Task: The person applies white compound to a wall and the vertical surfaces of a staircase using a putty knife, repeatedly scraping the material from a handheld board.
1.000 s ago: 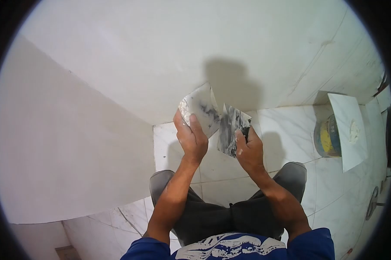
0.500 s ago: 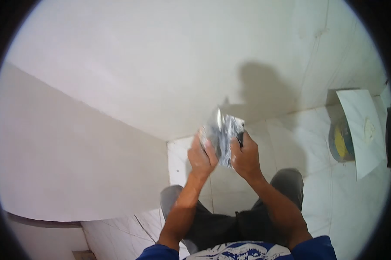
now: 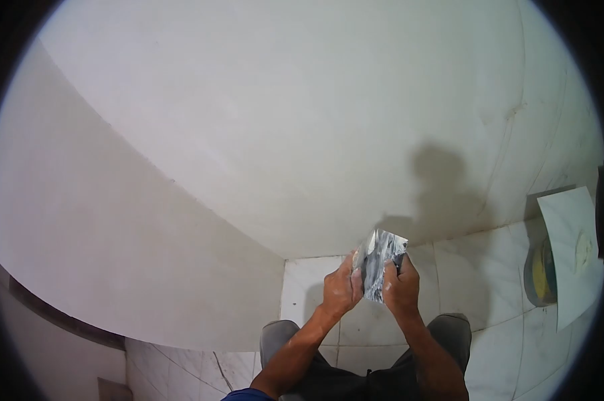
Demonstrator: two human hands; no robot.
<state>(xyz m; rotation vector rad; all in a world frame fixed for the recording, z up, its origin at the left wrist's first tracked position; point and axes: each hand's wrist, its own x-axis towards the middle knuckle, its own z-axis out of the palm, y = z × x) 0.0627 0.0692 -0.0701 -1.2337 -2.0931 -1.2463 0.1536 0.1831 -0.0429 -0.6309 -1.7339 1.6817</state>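
Note:
In front of my knees, my left hand (image 3: 342,286) and my right hand (image 3: 401,287) are closed around shiny metal putty blades (image 3: 381,264). These seem to be two thin plates held face to face, though I cannot make out exactly where one ends. White putty smears their surfaces, and a dark edge shows by my right fingers. My thumbs lie on the near faces; most other fingers are hidden behind. Some white residue marks my left hand. The blades are held close to the foot of the wall.
A smooth pale wall (image 3: 302,147) rises ahead, meeting another wall (image 3: 135,234) at a corner on the left. White marbled tiles (image 3: 502,301) cover the floor. At right, a white board (image 3: 573,260) bearing a putty dab leans over a yellow-and-dark round container (image 3: 541,274).
My view has tilted up and left, so hands and blades appear lower and further right. The blades have come closer together and look less blurred. Both hands keep their hold.

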